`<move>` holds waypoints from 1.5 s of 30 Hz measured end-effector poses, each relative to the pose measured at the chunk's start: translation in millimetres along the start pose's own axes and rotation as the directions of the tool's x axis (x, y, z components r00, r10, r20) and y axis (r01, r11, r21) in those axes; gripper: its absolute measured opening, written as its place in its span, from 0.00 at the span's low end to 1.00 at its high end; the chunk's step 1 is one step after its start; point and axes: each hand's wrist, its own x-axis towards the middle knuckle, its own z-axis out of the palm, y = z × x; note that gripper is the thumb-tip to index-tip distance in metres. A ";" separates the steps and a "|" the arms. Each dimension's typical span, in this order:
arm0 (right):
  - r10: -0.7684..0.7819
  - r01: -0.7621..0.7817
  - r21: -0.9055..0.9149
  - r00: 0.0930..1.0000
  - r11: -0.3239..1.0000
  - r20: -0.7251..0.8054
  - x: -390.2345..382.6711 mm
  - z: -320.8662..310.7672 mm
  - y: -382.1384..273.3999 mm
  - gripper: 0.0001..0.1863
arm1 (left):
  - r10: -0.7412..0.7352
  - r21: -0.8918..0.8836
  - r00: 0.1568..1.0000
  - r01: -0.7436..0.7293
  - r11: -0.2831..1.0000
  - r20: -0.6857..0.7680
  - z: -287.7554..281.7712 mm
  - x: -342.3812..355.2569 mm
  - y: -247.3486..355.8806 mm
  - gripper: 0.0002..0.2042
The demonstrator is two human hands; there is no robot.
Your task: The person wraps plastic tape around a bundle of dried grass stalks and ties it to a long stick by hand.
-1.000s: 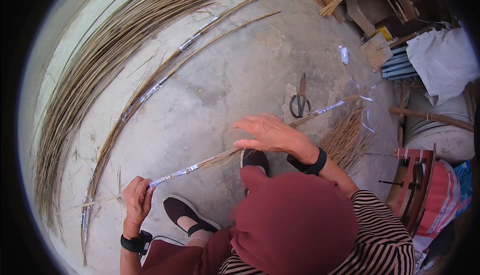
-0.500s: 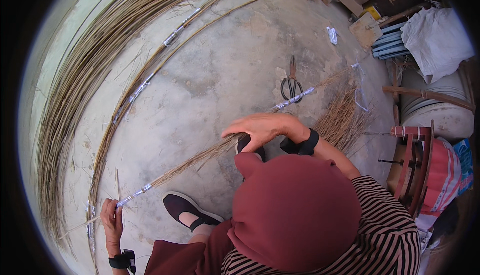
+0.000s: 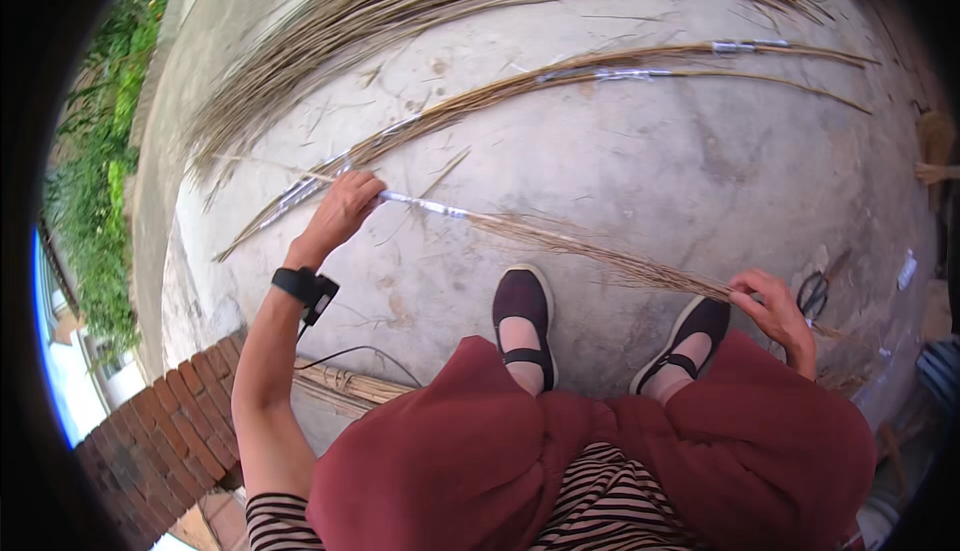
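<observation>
A long, slim bundle of thin twigs (image 3: 590, 247) stretches slantwise above my shoes. Near its left end a whitish plastic wrapping (image 3: 428, 205) goes around it. My left hand (image 3: 347, 206) is closed on the bundle just left of this wrapping, and a thin tip pokes out beyond my fingers. At the other side my right hand (image 3: 772, 309) grips the twigs beside my right shoe. Farther off, longer stick bundles (image 3: 500, 89) with similar wrappings lie on the concrete floor (image 3: 470, 151).
A big heap of loose long sticks (image 3: 400, 11) lies at the far side. Scissors (image 3: 814, 294) rest on the floor by my right hand. At left are a brick wall (image 3: 180, 416) and green plants (image 3: 105, 191). More sticks (image 3: 345, 386) lie beside my left leg.
The view has turned leftward, so plants and the brick wall now show, and the scissors sit at the right. Both hands still hold the twig bundle.
</observation>
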 end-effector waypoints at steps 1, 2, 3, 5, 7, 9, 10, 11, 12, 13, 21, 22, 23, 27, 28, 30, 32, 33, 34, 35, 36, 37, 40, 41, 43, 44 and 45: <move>0.048 -0.042 0.145 0.998 0.989 -0.037 -5.8 1.9 -2.1 0.09 | -0.016 -0.054 1.000 0.015 0.998 -0.021 1.5 2.3 -3.4 0.03; 0.127 -0.126 0.180 0.992 0.976 0.006 -9.7 0.9 -5.6 0.14 | 0.007 -0.100 1.000 -0.008 0.995 -0.010 4.4 4.6 -9.1 0.04; 0.125 -0.140 0.177 0.988 0.974 0.095 -9.9 -0.8 -7.4 0.17 | 0.008 -0.106 0.999 -0.012 0.994 -0.037 8.7 0.0 -13.4 0.04; 0.042 -0.046 0.096 0.998 0.994 0.045 -2.5 21.4 -7.7 0.16 | -0.082 -0.045 0.995 0.085 0.995 0.059 1.5 -29.0 -25.5 0.06; 0.010 -0.019 0.111 0.997 0.994 0.081 4.6 26.2 -10.9 0.14 | -0.160 -0.005 0.985 0.161 0.987 0.067 -0.8 -57.6 -32.9 0.08; 0.012 -0.024 0.125 0.995 0.992 0.096 15.0 26.1 -19.3 0.13 | -0.199 0.020 0.977 0.198 0.980 0.073 -3.3 -70.8 -35.1 0.09; -0.075 0.069 0.089 0.995 0.994 0.061 22.6 27.6 -27.0 0.12 | -0.226 0.072 0.974 0.227 0.971 -0.015 -4.5 -79.0 -34.3 0.10; -0.152 0.150 0.046 0.988 0.988 0.027 27.2 27.4 -34.9 0.11 | -0.240 0.114 0.965 0.251 0.961 -0.104 -6.6 -79.8 -27.8 0.11; -0.155 0.153 0.042 0.987 0.987 0.030 31.6 28.0 -42.7 0.11 | -0.312 0.227 0.942 0.333 0.915 -0.122 -7.9 -79.3 -21.3 0.19; -0.200 0.201 -0.011 0.980 0.980 0.019 36.4 29.6 -51.2 0.10 | -0.318 0.225 0.940 0.339 0.913 -0.124 -7.7 -78.8 -13.2 0.19; -0.351 0.338 -0.200 0.936 0.919 -0.030 73.7 42.3 -87.9 0.09 | 0.102 -0.075 0.966 -0.123 0.990 -0.238 2.3 30.3 142.3 0.24; -0.378 0.368 -0.194 0.926 0.909 -0.018 78.6 44.5 -92.8 0.10 | 0.103 -0.082 0.965 -0.126 0.989 -0.242 11.9 36.8 152.5 0.24; -0.422 0.417 -0.160 0.907 0.895 0.003 87.2 54.6 -99.6 0.10 | 0.114 -0.088 0.973 -0.134 0.987 -0.202 22.1 32.0 157.9 0.21; -0.387 0.394 -0.171 0.919 0.903 0.077 88.5 48.6 -113.9 0.11 | 0.136 -0.131 0.985 -0.122 0.984 0.102 38.8 44.6 168.9 0.10; -0.387 0.396 -0.172 0.918 0.902 0.084 87.9 48.5 -113.6 0.11 | 0.180 -0.223 0.975 -0.206 0.953 -0.132 50.7 43.1 163.2 0.07; -0.362 0.371 -0.188 0.928 0.909 0.086 85.1 41.5 -112.1 0.12 | 0.176 -0.255 0.975 -0.206 0.945 -0.136 50.7 42.4 157.7 0.06; -0.521 0.477 -0.213 0.810 0.852 -0.269 81.1 25.9 -114.0 0.14 | 0.169 -0.210 0.969 -0.205 0.956 -0.177 41.4 40.7 145.5 0.06; -0.499 0.464 -0.183 0.804 0.867 -0.323 81.8 21.1 -103.7 0.14 | 0.137 -0.167 0.980 -0.161 0.973 -0.143 33.3 32.2 138.3 0.06; -0.462 0.427 -0.179 0.799 0.886 -0.386 76.9 10.9 -89.0 0.14 | 0.124 -0.134 0.976 -0.150 0.980 -0.180 31.2 27.9 130.7 0.06; -0.359 0.371 -0.061 0.826 0.927 -0.435 72.3 4.5 -77.9 0.14 | 0.111 -0.136 0.976 -0.138 0.981 -0.188 28.2 23.1 122.8 0.07; -0.253 0.318 0.052 0.834 0.947 -0.490 67.3 -0.5 -69.6 0.14 | 0.090 -0.092 0.981 -0.107 0.990 -0.174 22.8 20.5 117.5 0.07; -0.240 0.313 0.040 0.799 0.949 -0.551 64.8 -3.6 -58.9 0.13 | 0.074 -0.113 0.979 -0.097 0.989 -0.188 21.1 16.3 111.3 0.07; -0.166 0.262 0.024 0.678 0.965 -0.716 57.5 -4.9 -54.1 0.12 | 0.011 -0.131 0.984 -0.035 0.991 -0.177 38.1 -0.1 89.3 0.09; -0.207 0.273 -0.035 0.631 0.961 -0.748 58.5 -4.0 -52.6 0.12 | 0.001 -0.108 0.982 -0.021 0.994 -0.187 40.2 -8.1 80.8 0.09; -0.246 0.263 -0.109 0.570 0.959 -0.784 53.7 -7.3 -51.1 0.13 | -0.038 -0.098 0.982 0.020 0.995 -0.186 42.1 -19.2 67.1 0.09; -0.319 0.241 -0.222 0.529 0.945 -0.786 49.9 -10.7 -50.8 0.14 | -0.067 -0.085 0.987 0.055 0.995 -0.148 43.7 -22.9 60.2 0.09; -0.391 0.218 -0.324 0.496 0.920 -0.775 47.8 -11.5 -50.7 0.15 | -0.051 -0.088 0.986 0.037 0.995 -0.156 46.4 -27.3 52.6 0.09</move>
